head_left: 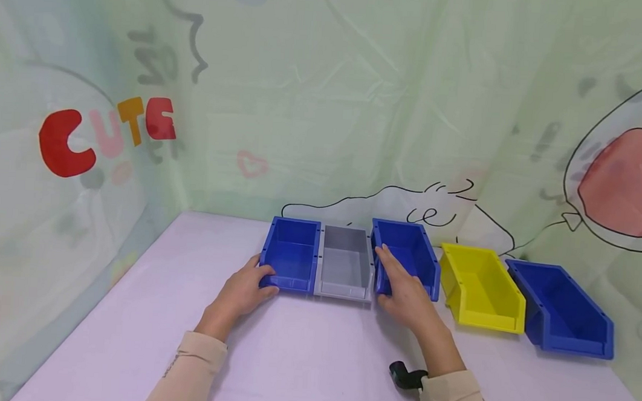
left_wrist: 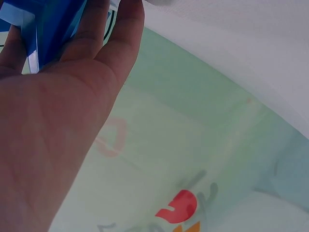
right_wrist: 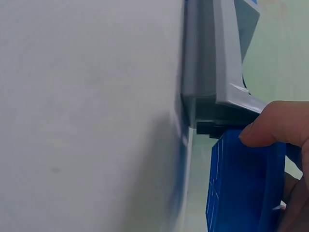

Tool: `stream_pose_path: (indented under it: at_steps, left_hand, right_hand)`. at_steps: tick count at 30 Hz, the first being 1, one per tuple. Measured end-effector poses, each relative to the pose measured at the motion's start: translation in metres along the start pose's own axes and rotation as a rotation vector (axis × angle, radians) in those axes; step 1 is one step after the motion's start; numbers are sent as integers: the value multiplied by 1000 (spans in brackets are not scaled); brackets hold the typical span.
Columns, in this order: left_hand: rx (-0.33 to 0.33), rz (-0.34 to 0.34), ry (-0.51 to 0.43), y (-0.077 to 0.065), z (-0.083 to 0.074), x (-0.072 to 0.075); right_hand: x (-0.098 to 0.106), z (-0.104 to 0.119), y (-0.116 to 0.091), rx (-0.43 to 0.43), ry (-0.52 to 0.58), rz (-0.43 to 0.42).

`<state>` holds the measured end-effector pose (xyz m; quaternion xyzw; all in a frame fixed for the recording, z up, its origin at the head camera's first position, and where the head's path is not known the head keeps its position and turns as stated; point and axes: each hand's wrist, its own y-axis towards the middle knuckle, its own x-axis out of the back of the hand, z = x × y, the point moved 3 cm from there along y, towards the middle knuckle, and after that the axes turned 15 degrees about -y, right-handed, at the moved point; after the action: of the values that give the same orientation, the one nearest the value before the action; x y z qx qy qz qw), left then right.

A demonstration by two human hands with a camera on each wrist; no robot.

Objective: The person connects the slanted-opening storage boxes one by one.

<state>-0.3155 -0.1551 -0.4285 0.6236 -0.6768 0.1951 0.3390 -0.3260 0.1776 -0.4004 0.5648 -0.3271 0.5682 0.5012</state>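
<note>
Three open-front bins stand side by side at the back of the table: a blue bin on the left, a grey bin in the middle, and a second blue bin on the right. My left hand grips the left blue bin at its front left corner, thumb at the front. With my right hand I hold the second blue bin by its left wall, close beside the grey one. In the right wrist view, backdrop shows between that blue bin's base and the table surface.
To the right stand a yellow bin and another blue bin, angled outward. A printed curtain hangs behind the white table. A small black device sits at my right wrist.
</note>
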Motion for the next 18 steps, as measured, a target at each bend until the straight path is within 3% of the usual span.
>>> stream_pose_path:
  at_steps: [18]
  left_hand:
    - [39, 20, -13, -2, -3, -1]
  right_hand:
    - [-8, 0, -3, -14, 2, 9]
